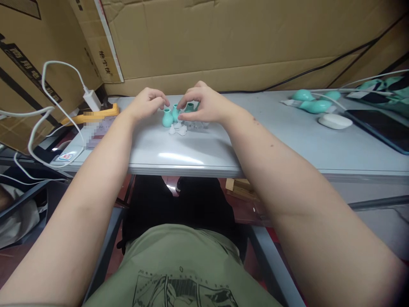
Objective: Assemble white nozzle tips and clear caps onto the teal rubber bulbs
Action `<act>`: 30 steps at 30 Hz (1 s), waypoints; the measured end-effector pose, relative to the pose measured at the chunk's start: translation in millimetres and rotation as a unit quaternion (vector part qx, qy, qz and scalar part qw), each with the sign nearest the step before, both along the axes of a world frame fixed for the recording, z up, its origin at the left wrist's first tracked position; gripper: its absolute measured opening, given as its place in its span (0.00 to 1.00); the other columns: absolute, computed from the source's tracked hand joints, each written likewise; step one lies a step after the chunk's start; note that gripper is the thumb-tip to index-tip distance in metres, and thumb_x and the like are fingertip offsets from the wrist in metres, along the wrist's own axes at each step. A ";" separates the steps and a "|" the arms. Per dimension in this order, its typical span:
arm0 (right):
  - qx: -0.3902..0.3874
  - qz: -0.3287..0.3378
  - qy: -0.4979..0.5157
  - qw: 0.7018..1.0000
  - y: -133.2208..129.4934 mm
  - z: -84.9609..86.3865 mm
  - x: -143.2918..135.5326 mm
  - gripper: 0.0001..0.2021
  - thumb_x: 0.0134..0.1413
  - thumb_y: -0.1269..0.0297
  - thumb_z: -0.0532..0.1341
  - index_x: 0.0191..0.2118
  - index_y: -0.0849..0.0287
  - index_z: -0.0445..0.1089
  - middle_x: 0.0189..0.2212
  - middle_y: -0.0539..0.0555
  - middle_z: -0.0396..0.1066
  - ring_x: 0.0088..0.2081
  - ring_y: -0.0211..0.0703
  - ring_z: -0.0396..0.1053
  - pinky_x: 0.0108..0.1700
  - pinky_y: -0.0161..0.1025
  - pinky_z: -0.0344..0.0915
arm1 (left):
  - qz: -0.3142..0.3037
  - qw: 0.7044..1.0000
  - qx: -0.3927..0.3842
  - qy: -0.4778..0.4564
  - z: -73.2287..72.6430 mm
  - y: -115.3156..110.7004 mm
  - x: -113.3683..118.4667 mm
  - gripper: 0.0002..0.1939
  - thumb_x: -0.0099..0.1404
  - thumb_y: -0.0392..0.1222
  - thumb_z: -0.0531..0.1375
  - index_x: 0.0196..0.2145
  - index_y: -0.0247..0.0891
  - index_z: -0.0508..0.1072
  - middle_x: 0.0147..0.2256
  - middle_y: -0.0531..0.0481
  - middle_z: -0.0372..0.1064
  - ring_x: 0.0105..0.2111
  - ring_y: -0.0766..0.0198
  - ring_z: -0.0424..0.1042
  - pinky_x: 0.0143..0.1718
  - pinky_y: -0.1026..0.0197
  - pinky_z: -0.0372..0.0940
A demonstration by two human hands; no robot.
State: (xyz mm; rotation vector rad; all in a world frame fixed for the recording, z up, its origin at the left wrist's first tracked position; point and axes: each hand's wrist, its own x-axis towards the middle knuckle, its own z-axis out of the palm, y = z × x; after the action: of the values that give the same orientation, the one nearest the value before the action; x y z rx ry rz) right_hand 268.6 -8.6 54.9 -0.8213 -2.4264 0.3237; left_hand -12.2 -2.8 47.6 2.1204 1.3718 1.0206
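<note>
Small turquoise vases stand upright in a tight group on the grey table. The nearest vase (pixel 167 118) is at the left, with a second vase (pixel 175 112) just behind it and a third vase (pixel 190 107) to the right. Beside the left of the group is my left hand (pixel 148 104), its fingers bent and apart with nothing seen in them. My right hand (pixel 206 104) arches over the right side, thumb and fingers apart around the third vase; whether it touches a vase I cannot tell. Small white pieces (pixel 178 128) lie in front of the vases.
Cardboard (pixel 239 42) walls the table's (pixel 275 140) back. On the right are turquoise balloon-like objects (pixel 315 105), a white rounded case (pixel 335 121) and a dark phone-like slab (pixel 380 125). A yellow tool (pixel 99 114), a white plug (pixel 92 100) and looping cables are on the left.
</note>
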 end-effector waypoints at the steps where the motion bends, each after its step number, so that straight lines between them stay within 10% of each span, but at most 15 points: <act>1: -0.002 0.001 0.002 1.000 1.4 -1.5 0.0 0.13 0.62 0.52 0.80 0.49 0.48 0.93 0.51 0.62 0.88 0.68 0.82 0.73 0.69 0.69 0.75 | -0.009 1.000 -0.002 0.007 -0.4 -0.4 -0.3 0.11 0.63 0.39 0.64 0.37 0.40 0.87 0.32 0.49 0.77 0.29 0.61 0.67 0.37 0.56 0.67; 30: -0.035 -0.055 -0.032 0.997 5.4 4.6 1.9 0.13 0.67 0.55 0.78 0.54 0.44 0.94 0.52 0.58 0.90 0.63 0.77 0.79 0.60 0.62 0.76 | -0.069 0.996 -0.052 0.038 -8.0 -2.5 -3.1 0.17 0.57 0.52 0.76 0.40 0.40 0.92 0.30 0.51 0.80 0.31 0.62 0.65 0.36 0.55 0.58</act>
State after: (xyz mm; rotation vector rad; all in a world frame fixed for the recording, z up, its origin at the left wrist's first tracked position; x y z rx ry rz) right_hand 270.5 -3.2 59.5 -1.0068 -2.4281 0.3459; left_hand -15.3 -5.4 39.6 2.1630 1.2644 0.8046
